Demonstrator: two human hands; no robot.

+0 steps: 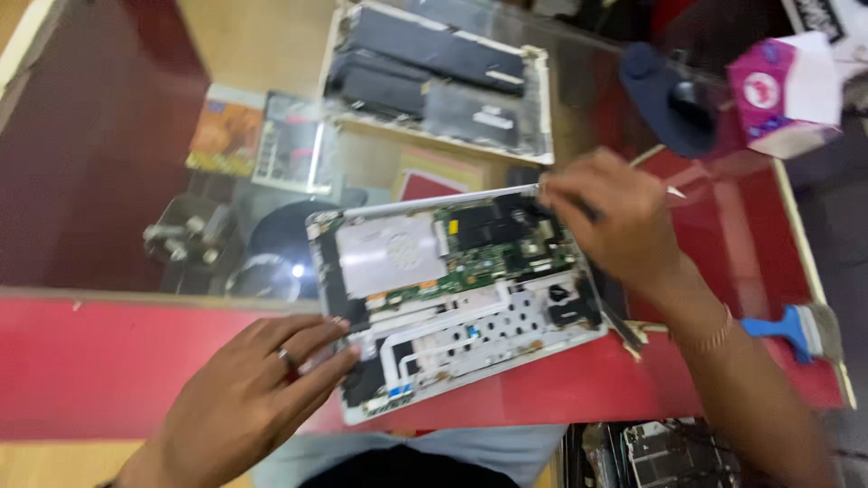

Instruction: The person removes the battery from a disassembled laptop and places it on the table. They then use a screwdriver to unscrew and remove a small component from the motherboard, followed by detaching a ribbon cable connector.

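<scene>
Working inside the opened laptop chassis (452, 298), we pin its near corner with our flat, spread left hand (244, 398); our right hand (615, 226) pinches a thin screwdriver (674, 192) over the circuit board (506, 244). Next likely needs a steady tip on one screw.

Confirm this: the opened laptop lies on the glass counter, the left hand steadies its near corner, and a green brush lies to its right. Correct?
Not quite. In the head view the brush is blue, not green. The rest holds: the left hand steadies the near corner of the opened laptop on the glass counter.
</scene>
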